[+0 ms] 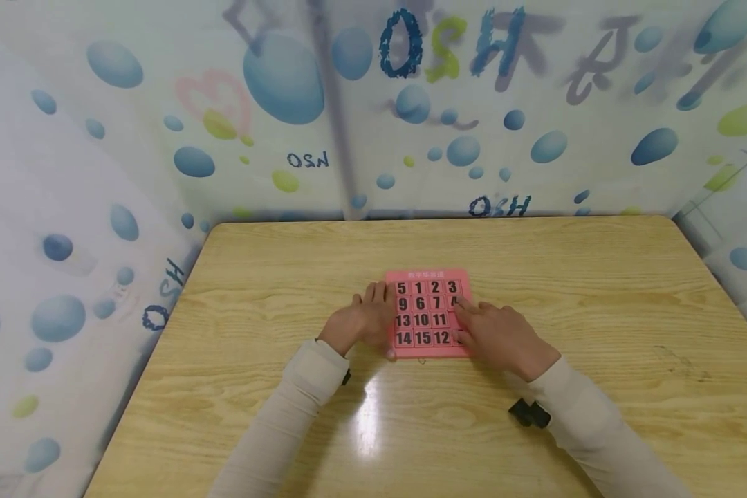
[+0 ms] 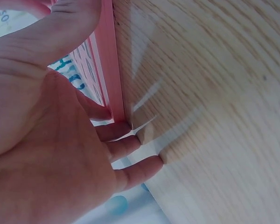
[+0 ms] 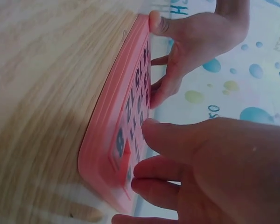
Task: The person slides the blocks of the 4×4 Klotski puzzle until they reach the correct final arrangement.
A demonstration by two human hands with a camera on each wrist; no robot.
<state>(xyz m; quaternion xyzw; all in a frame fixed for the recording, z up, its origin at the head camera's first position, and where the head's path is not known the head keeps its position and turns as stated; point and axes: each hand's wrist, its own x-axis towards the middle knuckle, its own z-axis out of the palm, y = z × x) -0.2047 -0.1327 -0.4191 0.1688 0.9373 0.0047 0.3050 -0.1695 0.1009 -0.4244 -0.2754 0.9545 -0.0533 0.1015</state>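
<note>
A pink number slide puzzle [image 1: 428,352] lies flat on the wooden table, its tiles printed with black numbers. My left hand [image 1: 367,322] holds the frame at its left side, the thumb [image 3: 161,24] at the near corner and the fingers [image 2: 140,172] along the side edge, tips down at the tabletop. On the right side, my right hand [image 1: 499,337] reaches over the tiles with relaxed fingers, fingertips at the 4 tile and thumb near the bottom row. An unfilled slot shows in the right column beside the 8 tile [image 3: 120,143], which the right thumb partly covers in the head view.
The wooden table [image 1: 274,263] extends around the puzzle on all sides. Behind it hangs a pale backdrop [image 1: 373,138] with blue and green drops and letters. A black strap piece [image 1: 529,413] shows by the right wrist.
</note>
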